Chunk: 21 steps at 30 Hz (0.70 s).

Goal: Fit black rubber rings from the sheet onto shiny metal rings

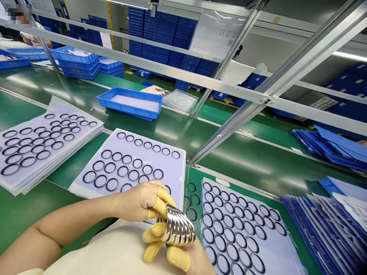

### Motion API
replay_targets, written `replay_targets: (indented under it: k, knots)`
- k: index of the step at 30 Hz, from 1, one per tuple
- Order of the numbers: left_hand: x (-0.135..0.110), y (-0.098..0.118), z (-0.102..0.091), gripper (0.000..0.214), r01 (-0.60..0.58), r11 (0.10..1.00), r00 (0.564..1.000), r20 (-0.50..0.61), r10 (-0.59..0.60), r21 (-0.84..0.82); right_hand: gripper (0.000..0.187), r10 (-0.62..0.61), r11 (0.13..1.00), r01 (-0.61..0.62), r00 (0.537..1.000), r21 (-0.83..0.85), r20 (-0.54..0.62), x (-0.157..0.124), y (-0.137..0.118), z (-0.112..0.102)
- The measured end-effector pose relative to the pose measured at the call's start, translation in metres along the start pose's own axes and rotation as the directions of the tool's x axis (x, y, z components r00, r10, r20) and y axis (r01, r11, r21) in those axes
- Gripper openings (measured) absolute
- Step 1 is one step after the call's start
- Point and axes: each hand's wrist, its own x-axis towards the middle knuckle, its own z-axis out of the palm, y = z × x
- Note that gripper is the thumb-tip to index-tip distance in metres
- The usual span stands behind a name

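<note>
A row of shiny metal rings, several held together on edge, sits between my two hands in front of my body. My right hand grips the rings from below, with yellow finger cots on its fingers and thumb. From the left, my left hand reaches over, its yellow-cotted fingers closed at the upper left end of the rings. Part of its grip is hidden. Beneath and beyond it lies a pale sheet bearing rows of dark-rimmed rings. On my right, another sheet carries more rings in rows.
Several loose rings lie on the green bench between the sheets. At left is a stack of ring-covered sheets. Beyond are a blue tray and a metal frame post. Blue-edged sheets stand at right. A person is at far left.
</note>
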Motion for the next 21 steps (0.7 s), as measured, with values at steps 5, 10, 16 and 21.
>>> replay_targets:
  k: [5,10,16,21]
  knots:
    - [-0.004,0.005,-0.029,0.011,0.105,0.988,0.925,0.354,-0.139,0.114,0.03,-0.043,0.967,0.019,0.995,-0.254,-0.09,0.004,-0.008,0.003]
    - [-0.003,0.001,-0.033,0.039,0.37,0.897,0.737,0.664,-0.125,-0.242,0.061,-0.084,0.824,-0.084,0.96,-0.56,-0.268,0.002,-0.007,0.003]
    - [0.003,0.003,-0.008,0.032,0.525,0.668,0.72,0.693,-0.018,-0.528,0.098,-0.053,0.864,-0.006,0.993,-0.504,-0.102,-0.008,-0.006,0.0]
    - [-0.002,0.006,-0.003,0.028,0.562,0.644,0.715,0.697,-0.062,-0.519,0.087,-0.009,0.85,-0.049,0.994,-0.524,-0.107,-0.013,-0.005,-0.004]
